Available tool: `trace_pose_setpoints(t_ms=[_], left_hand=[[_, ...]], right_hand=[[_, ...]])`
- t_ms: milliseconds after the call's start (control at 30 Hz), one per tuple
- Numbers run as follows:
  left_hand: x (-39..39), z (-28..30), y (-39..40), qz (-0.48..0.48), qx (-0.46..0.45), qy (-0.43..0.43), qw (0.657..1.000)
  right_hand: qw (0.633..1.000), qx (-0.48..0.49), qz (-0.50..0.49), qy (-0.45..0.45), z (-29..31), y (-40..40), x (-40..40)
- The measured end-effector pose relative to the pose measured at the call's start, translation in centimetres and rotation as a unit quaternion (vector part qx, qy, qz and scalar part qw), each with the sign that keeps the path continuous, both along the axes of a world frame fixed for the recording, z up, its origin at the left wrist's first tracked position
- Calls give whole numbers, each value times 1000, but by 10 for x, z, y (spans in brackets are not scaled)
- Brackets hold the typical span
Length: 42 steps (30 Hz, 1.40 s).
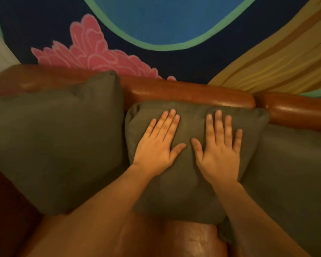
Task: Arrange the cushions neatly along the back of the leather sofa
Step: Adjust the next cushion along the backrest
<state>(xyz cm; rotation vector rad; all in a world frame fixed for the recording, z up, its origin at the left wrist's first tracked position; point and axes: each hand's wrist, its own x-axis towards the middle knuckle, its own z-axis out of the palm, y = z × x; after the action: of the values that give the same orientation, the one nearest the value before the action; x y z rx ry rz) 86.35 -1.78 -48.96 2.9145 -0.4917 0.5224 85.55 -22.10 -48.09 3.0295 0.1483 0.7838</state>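
Three olive-green cushions lean against the back of the brown leather sofa [193, 94]. The middle cushion [189, 191] stands lower than the left cushion [54, 141], which reaches the top of the backrest. Part of the right cushion [295, 173] shows at the frame's right side, tucked behind the middle one. My left hand [157, 145] lies flat on the middle cushion's front, fingers straight. Beside it my right hand [220, 151] presses flat on the same cushion, fingers spread.
Behind the sofa hangs a wall painting with a pink flower [89, 51], a blue oval [167, 17] and yellow stripes [278, 58]. The leather seat [193, 240] shows below the cushions, between my forearms.
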Motion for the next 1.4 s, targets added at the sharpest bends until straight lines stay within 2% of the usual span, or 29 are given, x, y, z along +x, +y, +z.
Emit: trace_pose_setpoints(t_ms=[100,167,267,333,467,567,667,800,867,933,1000,1100,1167,1233,1400], left_hand=[[4,4,-1,4,-2,1,1000],[-5,18,1,11,-42,-6,999],[-26,27,10,13,-123,-74,990],[-32,21,17,20,-104,-87,991],[-3,2,17,46,-23,3,999],[17,2,14,43,-22,5,999],[12,9,16,49,-57,-27,997],[-3,18,5,-42,-140,-76,986],[3,15,-5,-29,-99,-30,994],[11,11,-12,22,-39,26,999],[15,10,-15,46,-16,49,998],[12,21,-11,22,-88,49,995],[7,28,1,-2,-131,14,991],[5,26,18,7,-100,-21,995],[26,16,37,72,-65,39,994]], right_hand=[[1000,19,10,11,1,1,6],[998,62,25,15,14,1,0],[990,116,39,-66,18,-4,-21],[993,88,32,-71,9,-6,-31],[999,42,8,25,-8,-2,-6],[999,42,2,29,-7,-1,10],[998,66,6,3,2,-5,5],[995,41,38,-78,13,21,0],[998,4,61,-32,10,36,10],[998,-16,51,33,4,40,20],[998,-18,31,59,1,38,24],[997,20,65,37,14,36,20],[996,53,73,-27,24,24,17],[995,65,23,-75,22,-6,15],[999,38,-24,-18,10,-42,37]])
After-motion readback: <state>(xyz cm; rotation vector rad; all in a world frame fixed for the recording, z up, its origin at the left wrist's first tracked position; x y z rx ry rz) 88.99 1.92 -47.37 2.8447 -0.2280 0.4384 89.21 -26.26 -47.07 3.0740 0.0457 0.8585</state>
